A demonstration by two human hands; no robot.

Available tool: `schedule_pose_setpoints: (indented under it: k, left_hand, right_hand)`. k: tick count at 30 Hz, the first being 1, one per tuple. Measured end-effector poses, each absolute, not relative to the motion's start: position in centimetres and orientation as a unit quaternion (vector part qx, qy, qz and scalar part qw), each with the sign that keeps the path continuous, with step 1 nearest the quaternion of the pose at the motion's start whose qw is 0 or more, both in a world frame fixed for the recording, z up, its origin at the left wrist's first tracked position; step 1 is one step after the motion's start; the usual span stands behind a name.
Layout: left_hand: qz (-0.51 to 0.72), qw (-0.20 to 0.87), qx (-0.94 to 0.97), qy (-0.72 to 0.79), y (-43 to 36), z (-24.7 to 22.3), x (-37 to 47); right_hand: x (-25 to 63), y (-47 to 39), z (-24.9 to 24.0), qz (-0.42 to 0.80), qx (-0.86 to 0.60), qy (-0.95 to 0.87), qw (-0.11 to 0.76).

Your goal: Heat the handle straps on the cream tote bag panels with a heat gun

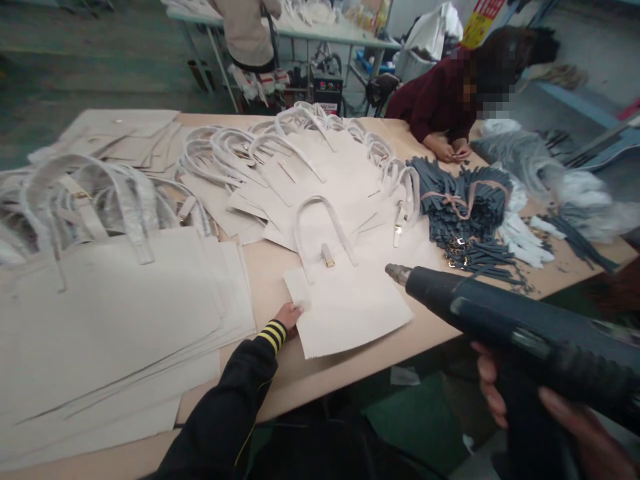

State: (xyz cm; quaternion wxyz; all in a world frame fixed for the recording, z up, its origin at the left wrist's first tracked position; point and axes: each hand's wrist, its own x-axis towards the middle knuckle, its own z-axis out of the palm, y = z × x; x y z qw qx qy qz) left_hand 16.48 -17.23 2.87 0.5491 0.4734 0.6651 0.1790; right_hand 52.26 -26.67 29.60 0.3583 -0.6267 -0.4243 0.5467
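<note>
My left hand point(289, 319) pinches the left edge of a cream bag panel point(350, 313), which lies on the table near its front edge. A looped handle point(323, 207) rises from the panel's far side, and a small tab with a gold clasp point(327, 256) sits between the handle's ends. In my right hand point(565, 413) is a black heat gun point(510, 320), gripped by its handle. Its metal nozzle points left, over the right part of the panel; I cannot tell how far above. The lower part of the grip is dark and partly out of frame.
Stacked bag panels point(115, 313) cover the table's left side. More panels with handles point(320, 160) fan out behind. Dark grey straps point(465, 200) with buckles lie at right. Across the table, a person in a maroon top point(430, 100) leans over; another person point(247, 33) is farther back.
</note>
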Motion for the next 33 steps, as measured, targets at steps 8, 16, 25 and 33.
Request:
schedule_pose_setpoints:
  k: [8,16,25,33]
  left_hand:
    - [0.186,0.535,0.514,0.644,-18.4,1.4,17.5]
    - [0.141,0.446,0.503,0.727,-19.5,2.1,17.1]
    - [0.156,0.437,0.491,0.737,-20.4,2.4,17.0]
    - [0.181,0.447,0.465,0.742,-21.0,2.5,17.3]
  right_hand:
    - [51.2,-22.4,25.8,0.567,-0.625,-0.346,0.41]
    - [50.4,-17.7,22.1,0.557,-0.63,-0.351,0.412]
    - [46.1,-19.2,22.9,0.638,-0.586,-0.372,0.333]
    - [41.1,-18.5,22.3,0.692,-0.533,-0.384,0.299]
